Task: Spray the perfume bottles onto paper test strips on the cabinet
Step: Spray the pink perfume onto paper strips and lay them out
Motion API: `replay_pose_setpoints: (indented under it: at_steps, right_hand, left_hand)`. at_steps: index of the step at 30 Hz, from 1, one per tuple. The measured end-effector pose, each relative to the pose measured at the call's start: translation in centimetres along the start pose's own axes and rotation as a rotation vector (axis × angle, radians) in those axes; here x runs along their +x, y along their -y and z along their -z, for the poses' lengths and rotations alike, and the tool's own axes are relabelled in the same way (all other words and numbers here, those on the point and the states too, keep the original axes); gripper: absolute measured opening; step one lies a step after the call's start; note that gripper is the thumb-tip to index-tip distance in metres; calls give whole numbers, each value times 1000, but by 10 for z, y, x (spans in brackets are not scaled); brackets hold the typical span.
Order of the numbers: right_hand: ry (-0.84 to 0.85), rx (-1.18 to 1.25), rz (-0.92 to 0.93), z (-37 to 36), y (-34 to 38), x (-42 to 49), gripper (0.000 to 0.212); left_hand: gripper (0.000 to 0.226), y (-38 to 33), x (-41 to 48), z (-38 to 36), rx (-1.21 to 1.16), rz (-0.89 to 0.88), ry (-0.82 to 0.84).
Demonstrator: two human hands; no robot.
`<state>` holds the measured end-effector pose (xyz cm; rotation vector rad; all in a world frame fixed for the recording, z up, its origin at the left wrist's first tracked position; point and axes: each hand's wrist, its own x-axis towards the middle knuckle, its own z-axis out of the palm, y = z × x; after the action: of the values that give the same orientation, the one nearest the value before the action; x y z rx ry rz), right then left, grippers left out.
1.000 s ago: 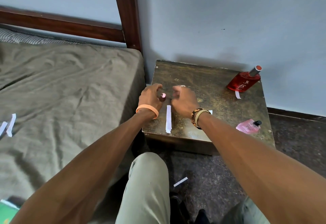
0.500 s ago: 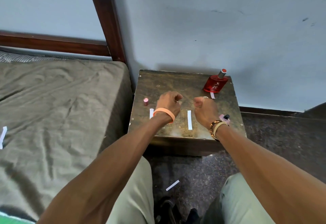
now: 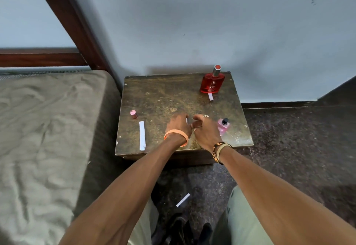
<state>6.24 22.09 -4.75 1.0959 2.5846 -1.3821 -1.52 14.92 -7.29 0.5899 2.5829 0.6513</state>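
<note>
Hands meet near cabinet (image 3: 154, 94) front edge.
Left hand (image 3: 178, 127) and right hand (image 3: 207, 133) curled, nearly touching; I cannot tell whether they hold anything. Pink bottle (image 3: 222, 128) just beside right hand.

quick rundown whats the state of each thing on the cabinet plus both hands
left hand: fingers curled, grip unclear
right hand: fingers curled, grip unclear
red perfume bottle: upright, back right
pink bottle: partly hidden behind right hand
small pink-topped cylinder: upright, untouched
long paper strip: lying flat
short strip: flat before red perfume bottle
</note>
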Motion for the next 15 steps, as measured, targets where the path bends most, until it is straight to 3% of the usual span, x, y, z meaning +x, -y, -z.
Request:
replay_pose_setpoints:
  at_steps: [7,15]
  right_hand:
    - [6,98,-40,-3,-8,6,47]
    - [-13,75,1,-5,-11,8,48]
  left_hand:
    - [36,3,8,-7,42,35,-18]
    - [13,8,8,-6,14,12,-91]
